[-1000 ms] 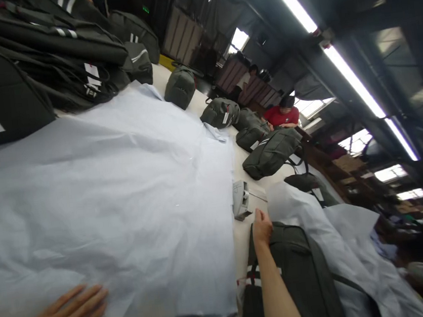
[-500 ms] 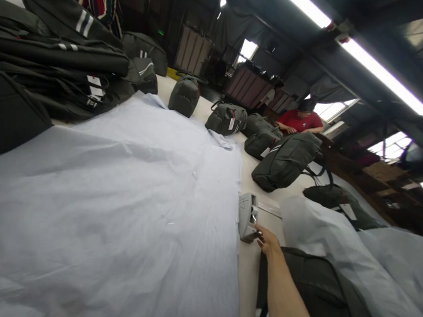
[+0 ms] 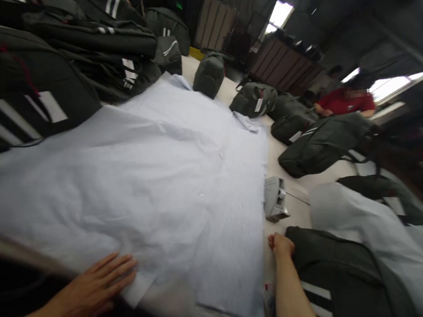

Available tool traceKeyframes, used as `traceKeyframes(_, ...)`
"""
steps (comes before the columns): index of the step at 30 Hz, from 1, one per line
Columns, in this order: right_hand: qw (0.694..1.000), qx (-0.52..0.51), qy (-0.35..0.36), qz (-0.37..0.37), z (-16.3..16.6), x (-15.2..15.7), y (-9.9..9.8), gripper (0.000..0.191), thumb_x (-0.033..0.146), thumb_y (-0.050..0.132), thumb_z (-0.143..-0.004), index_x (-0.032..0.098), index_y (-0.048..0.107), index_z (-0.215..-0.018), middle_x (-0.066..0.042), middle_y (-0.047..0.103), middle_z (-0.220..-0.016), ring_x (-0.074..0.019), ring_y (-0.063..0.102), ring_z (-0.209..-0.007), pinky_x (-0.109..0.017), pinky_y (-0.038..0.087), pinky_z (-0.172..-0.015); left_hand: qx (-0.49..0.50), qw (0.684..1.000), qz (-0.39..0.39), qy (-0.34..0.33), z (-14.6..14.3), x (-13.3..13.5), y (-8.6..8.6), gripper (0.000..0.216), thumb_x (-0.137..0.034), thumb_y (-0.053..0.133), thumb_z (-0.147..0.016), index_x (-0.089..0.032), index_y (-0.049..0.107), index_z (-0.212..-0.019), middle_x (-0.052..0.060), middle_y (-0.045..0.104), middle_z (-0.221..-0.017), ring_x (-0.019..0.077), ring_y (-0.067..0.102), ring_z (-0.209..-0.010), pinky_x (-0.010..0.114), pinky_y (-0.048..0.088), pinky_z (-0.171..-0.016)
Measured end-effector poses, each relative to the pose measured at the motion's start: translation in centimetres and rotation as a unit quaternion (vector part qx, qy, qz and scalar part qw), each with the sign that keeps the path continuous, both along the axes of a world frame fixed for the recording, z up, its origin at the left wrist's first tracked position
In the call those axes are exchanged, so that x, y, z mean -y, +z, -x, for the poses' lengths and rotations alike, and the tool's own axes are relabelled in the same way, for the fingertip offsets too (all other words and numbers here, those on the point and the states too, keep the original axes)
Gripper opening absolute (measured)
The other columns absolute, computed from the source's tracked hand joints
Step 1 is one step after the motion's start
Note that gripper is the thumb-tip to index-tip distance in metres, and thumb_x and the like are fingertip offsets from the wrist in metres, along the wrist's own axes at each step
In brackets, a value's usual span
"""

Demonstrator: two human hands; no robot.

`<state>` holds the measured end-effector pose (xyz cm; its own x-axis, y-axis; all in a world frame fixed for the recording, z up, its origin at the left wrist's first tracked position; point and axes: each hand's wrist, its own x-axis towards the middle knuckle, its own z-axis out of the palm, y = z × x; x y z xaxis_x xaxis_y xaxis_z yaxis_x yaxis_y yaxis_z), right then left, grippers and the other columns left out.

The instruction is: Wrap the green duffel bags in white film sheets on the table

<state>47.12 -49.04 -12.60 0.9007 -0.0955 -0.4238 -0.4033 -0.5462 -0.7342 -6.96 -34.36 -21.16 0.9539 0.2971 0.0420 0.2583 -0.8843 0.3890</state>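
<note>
The left hand (image 3: pixel 105 281) lies palm down on the near edge of the white sheets (image 3: pixel 152 175), fingers stretched out and grasping nothing. A corner of the top layer sticks out past the fingertips, over the near edge of the table (image 3: pixel 297 187). The sheets lie spread in a wide, wrinkled layer across the table, reaching from the near edge back toward the far bags, their right border fairly straight.

The right hand (image 3: pixel 281 244) is at the right of the sheets, its fingers curled in. It is turned away and a little blurred, so I cannot tell whether anything is pinched between the fingers. It is apart from the grey dispenser (image 3: pixel 275 199), which stands on the table just beyond it, close against the right border of the sheets. The right forearm passes over the left side of the near bag (image 3: pixel 343 276), which is dark and has two white stripes. Pale wrap (image 3: pixel 359 218) lies beside that bag, to its right.

On the left, a large bag (image 3: pixel 15 84) with broad white stripes and a white tag (image 3: pixel 53 106) rests against the sheets, in front of a heap of more dark bags. Past the dispenser, a long bag (image 3: pixel 324 143) lies on its side, and others follow it toward the far end. Beyond them is a person in a red top (image 3: pixel 344 101).
</note>
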Motion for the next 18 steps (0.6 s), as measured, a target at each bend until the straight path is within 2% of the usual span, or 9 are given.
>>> traceKeyframes(2,0.999,0.004,0.048,-0.005,3.3,0.1,0.3,0.024,0.040,0.058,-0.094,0.016,0.060,-0.099,-0.002,0.063,-0.088,-0.0112,0.060,-0.070,-0.025,0.051,-0.061,-0.018,0.998,0.016,-0.051,0.0,-0.3,1.3,0.065,-0.050,0.063,-0.090,-0.033,0.039,-0.148,0.003,0.047,-0.150,0.0239,0.042,-0.138,0.043,0.024,-0.119)
traceKeyframes(5,0.980,-0.038,0.193,-0.040,11.1,-0.2,1.4,0.031,0.047,0.067,-0.083,0.017,0.060,-0.090,0.000,0.065,-0.078,-0.0107,0.060,-0.065,-0.022,0.047,-0.058,-0.039,0.995,0.039,-0.084,0.0,-0.8,2.3,0.069,-0.047,0.063,-0.091,-0.030,0.033,-0.151,0.007,0.036,-0.157,0.0259,0.030,-0.145,0.047,0.015,-0.121)
traceKeyframes(8,0.920,-0.122,0.366,-0.064,21.6,-1.0,2.2,0.042,0.054,0.074,-0.067,0.017,0.064,-0.084,-0.003,0.069,-0.073,-0.0142,0.062,-0.061,-0.024,0.047,-0.054,-0.045,0.993,0.038,-0.103,0.2,-0.7,2.9,0.074,-0.045,0.069,-0.088,-0.031,0.033,-0.151,0.011,0.029,-0.159,0.0295,0.024,-0.147,0.052,0.012,-0.121)
traceKeyframes(10,0.882,-0.152,0.443,-0.053,28.1,-1.8,1.9,0.040,0.055,0.070,-0.069,0.017,0.064,-0.080,-0.004,0.070,-0.071,-0.0154,0.063,-0.058,-0.025,0.046,-0.052,-0.044,0.993,0.029,-0.107,0.2,-0.5,3.2,0.076,-0.044,0.071,-0.086,-0.032,0.033,-0.150,0.012,0.029,-0.159,0.0313,0.025,-0.146,0.054,0.013,-0.120)
traceKeyframes(12,0.859,-0.153,0.488,-0.018,32.6,-2.6,1.0,0.033,0.051,0.063,-0.075,0.018,0.063,-0.077,-0.003,0.070,-0.068,-0.0153,0.063,-0.056,-0.024,0.045,-0.051,-0.037,0.993,0.019,-0.108,0.1,-0.4,3.3,0.078,-0.044,0.074,-0.084,-0.032,0.033,-0.150,0.013,0.030,-0.158,0.0324,0.027,-0.145,0.055,0.016,-0.119)
traceKeyframes(15,0.845,-0.112,0.518,0.072,35.7,-3.6,-0.7,0.022,0.037,0.058,-0.080,0.019,0.060,-0.069,-0.002,0.068,-0.060,-0.0144,0.061,-0.052,-0.024,0.044,-0.052,-0.019,0.993,0.012,-0.115,0.1,-0.4,3.1,0.082,-0.044,0.077,-0.080,-0.030,0.035,-0.149,0.015,0.031,-0.157,0.0341,0.028,-0.145,0.056,0.016,-0.119)
traceKeyframes(18,0.829,-0.063,0.529,0.169,35.8,-3.9,-1.7,0.022,0.032,0.058,-0.081,0.018,0.062,-0.064,-0.002,0.065,-0.055,-0.0155,0.062,-0.053,-0.024,0.044,-0.057,-0.005,0.993,0.008,-0.115,0.1,-0.6,2.8,0.081,-0.045,0.077,-0.080,-0.023,0.038,-0.148,0.015,0.035,-0.156,0.0330,0.026,-0.146,0.053,0.012,-0.120)
